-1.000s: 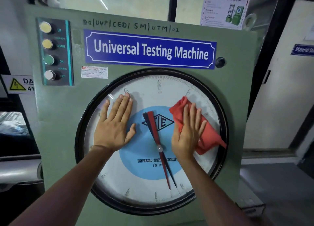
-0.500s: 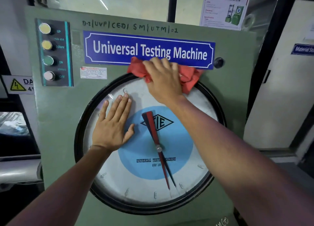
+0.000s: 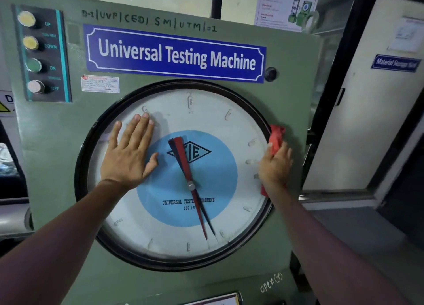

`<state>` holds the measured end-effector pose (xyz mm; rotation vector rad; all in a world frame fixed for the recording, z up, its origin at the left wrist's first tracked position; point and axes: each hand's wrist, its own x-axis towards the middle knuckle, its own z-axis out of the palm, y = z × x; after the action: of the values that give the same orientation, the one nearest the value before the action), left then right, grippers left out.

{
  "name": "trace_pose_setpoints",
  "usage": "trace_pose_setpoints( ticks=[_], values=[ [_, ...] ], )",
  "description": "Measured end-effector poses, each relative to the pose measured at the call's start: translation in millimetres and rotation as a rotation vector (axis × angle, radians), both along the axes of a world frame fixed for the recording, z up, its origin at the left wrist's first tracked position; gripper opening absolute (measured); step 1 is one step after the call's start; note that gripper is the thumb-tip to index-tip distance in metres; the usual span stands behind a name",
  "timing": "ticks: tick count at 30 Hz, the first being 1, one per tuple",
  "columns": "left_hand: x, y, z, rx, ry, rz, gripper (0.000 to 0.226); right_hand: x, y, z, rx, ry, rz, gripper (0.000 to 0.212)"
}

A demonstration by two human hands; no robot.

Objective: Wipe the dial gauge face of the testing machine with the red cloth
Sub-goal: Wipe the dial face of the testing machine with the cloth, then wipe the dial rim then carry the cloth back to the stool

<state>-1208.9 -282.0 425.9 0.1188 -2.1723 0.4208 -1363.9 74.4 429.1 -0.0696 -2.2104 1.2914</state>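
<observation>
Left hand [image 3: 129,154] blocks the dial face's [image 3: 202,233] upper left, right hand [image 3: 275,165] with red cloth [image 3: 276,136] covers the right rim; center and bottom are wide open.

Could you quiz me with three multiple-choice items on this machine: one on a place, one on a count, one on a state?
1. Where is the red cloth?
A. at the dial's right rim
B. on the blue nameplate
C. at the dial's bottom

2. How many round buttons are on the control strip?
A. two
B. four
C. six

3. How is the left hand?
A. clenched in a fist
B. gripping a pointer
C. flat on the dial face

Answers: 1 A, the right hand presses it there; 2 B, labelled UP, DOWN, ON, OFF; 3 C, fingers spread on the glass.
</observation>
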Motion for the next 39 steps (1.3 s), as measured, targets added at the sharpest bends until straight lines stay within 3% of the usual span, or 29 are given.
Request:
trace_pose_setpoints(
  ticks=[5,6,8,11,14,16,22,27,30,35,39],
  values=[
    [22,23,14,0.118,-0.108,0.013,0.085,31,28,41,-0.058,0.062,0.111,0.060],
    [27,29,20,0.147,-0.160,0.015,0.087,45,27,51,-0.117,0.083,0.142,0.057],
    [42,39,32,0.232,-0.269,0.001,0.091,74,13,68,-0.434,0.079,0.303,0.037],
    [86,50,29,0.343,-0.315,-0.029,0.087,115,-19,71,-0.890,-0.199,0.654,0.024],
    [156,51,-5,0.447,-0.297,0.028,0.083,161,-57,39,-0.998,-0.522,0.963,0.048],
    [213,41,-33,0.530,-0.283,0.109,0.082,197,-90,8,-1.006,-0.648,1.127,0.051],
    [411,16,-131,0.746,-0.258,0.417,0.081,324,-193,-102,-0.692,-1.064,1.368,0.025],
    [577,34,-209,0.970,-0.268,0.715,0.080,443,-270,-190,-0.184,-1.349,1.466,0.033],
    [657,60,-250,1.099,-0.260,0.849,0.080,513,-303,-240,-0.013,-1.485,1.529,0.053],
    [752,112,-309,1.294,-0.181,0.992,0.078,629,-329,-332,0.336,-1.576,1.584,0.028],
    [793,143,-356,1.394,-0.161,1.050,0.077,702,-346,-413,0.534,-1.509,1.635,0.025]
  ],
)
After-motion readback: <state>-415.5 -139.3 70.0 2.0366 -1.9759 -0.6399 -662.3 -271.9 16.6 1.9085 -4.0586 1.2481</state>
